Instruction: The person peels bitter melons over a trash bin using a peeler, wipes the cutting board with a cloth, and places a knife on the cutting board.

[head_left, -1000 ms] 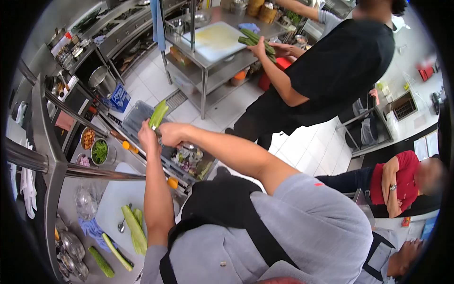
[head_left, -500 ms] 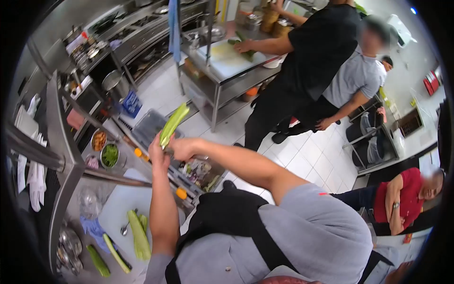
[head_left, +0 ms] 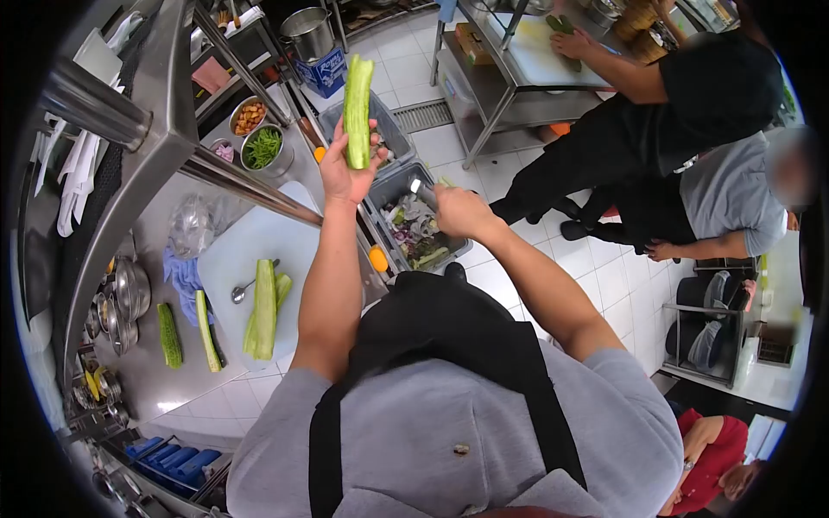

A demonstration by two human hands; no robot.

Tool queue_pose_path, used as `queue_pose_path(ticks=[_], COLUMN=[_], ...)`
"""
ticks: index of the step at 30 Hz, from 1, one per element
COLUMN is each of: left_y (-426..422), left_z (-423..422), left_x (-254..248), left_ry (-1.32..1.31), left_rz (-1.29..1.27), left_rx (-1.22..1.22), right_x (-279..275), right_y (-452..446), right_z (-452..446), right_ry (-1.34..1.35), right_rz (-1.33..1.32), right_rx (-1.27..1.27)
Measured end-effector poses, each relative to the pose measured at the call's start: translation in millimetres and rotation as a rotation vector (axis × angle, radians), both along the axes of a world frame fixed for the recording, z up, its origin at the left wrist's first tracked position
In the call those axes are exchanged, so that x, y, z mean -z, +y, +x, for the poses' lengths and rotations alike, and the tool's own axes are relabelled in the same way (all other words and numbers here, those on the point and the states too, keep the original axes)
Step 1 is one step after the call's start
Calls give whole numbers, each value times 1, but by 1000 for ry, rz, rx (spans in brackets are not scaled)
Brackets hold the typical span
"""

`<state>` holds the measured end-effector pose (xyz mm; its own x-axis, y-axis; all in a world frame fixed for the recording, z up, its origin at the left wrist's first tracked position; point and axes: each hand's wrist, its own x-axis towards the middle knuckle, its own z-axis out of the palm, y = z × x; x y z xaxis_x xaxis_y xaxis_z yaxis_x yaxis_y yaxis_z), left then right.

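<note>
My left hand (head_left: 347, 177) holds a pale green, hollowed vegetable half (head_left: 357, 112) upright, with its cut face showing. My right hand (head_left: 462, 211) is closed around a small metal tool (head_left: 423, 191) above a grey bin (head_left: 390, 253) of vegetable scraps. Pale green vegetable pieces (head_left: 264, 311) and a spoon (head_left: 242, 292) lie on the white cutting board (head_left: 298, 226). Left of the board are a narrow cut piece (head_left: 205, 326) and a green, rough-skinned one (head_left: 168, 335), near a blue cloth (head_left: 183, 281).
Steel bowls of green strips (head_left: 262, 148) and orange pieces (head_left: 249, 116) stand behind a steel post (head_left: 250, 181). A second grey bin (head_left: 387, 121) adjoins the scrap bin. A co-worker (head_left: 639, 121) works at a steel table (head_left: 511, 79); other people stand right.
My hands have separated: the left raises the vegetable half with its palm turned up, the right has moved over the scrap bin. The view has shifted toward the board and bins.
</note>
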<state>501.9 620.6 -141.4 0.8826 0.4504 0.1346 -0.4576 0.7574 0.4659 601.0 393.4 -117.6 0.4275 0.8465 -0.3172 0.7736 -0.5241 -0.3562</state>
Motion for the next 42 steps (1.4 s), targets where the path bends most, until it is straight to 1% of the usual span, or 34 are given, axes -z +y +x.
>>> queue_pose_path(ticks=[1,2,3,4,5,7,9,10,12,13,15,16,17,19,20,21,22,23,25,26,27,28,29,30,31,33,35,36,37,38,39,40,41,42], left_y=[7,11,4,-7,-16,-28,-38,-44,-32,-27,-22,-26,-30,-19,-13,-14,-14,-16,-31,-42,-50,-44,-36,-29,-25,-23,-26,-22,-29,-39,-52,-62,-57,-49], left_z=[5,8,5,5,8,14,26,37,44,44,45,42,38,37,37,37,40,42,42,45,47,51,50,47,45,40,39,36,33,31,30,29,31,33], left_x=[3,8,1,-17,-28,-26,-27,-29,-24,-22,-25,-26,-26,-11,-1,-2,-3,-4,-19,-28,-34,-28,-21,-18,-19,-23,-31,-19,-28,-36,-50,-62,-56,-43], left_ry=[-58,-155,-149,5,159,181,153,199,242,288,293,279,270,309,303,297,295,263,230,199,169,72,70,77,80,88,106,59,61,133,204,221,217,258], left_rz=[-23,-15,-20,40,103,138,123,78,109,142,142,150,155,150,159,166,168,125,78,55,34,-29,-21,-26,-30,-40,49,70,74,170,264,259,260,407], left_rx=[48,103,96,0,-91,-105,-186,-294,-281,-270,-263,-251,-241,-231,-180,-124,-115,-135,-153,-127,-100,8,9,-28,-68,-66,-70,-30,-28,-84,-139,-168,-174,-264], right_x=[-11,-21,-30,-49,-71,-83,-87,-89,-91,-88,-85,-85,-85,-108,-105,-102,-102,-104,-124,-120,-112,-101,-89,-73,-91,-124,-139,-149,-148,-151,-146,-133,-119,-102], right_y=[5,11,15,22,32,52,70,73,75,71,63,60,54,41,37,32,29,30,38,47,49,52,54,46,36,20,32,38,49,61,69,76,83,80], right_z=[2,1,-2,-4,-5,-2,3,2,0,-4,-11,-11,-12,-17,-16,-17,-16,-11,-2,6,3,-2,-7,-13,-17,-19,2,12,21,32,36,39,41,30], right_ry=[-2,-14,-23,-18,19,55,-40,-43,-26,-26,38,-4,-3,79,80,73,61,57,100,104,102,52,2,-27,-30,49,-83,-151,-302,-270,-272,-376,-481,-425], right_rz=[5,162,315,311,366,423,391,391,238,236,225,222,218,-3,2,57,110,106,305,293,298,235,173,181,187,-23,111,177,306,286,288,310,334,307], right_rx=[-6,78,164,161,140,130,21,25,-181,-180,-143,-209,-210,-284,-280,-198,-115,-113,108,16,27,-13,-59,-93,-99,-214,-106,-37,-14,39,46,16,-19,-71])
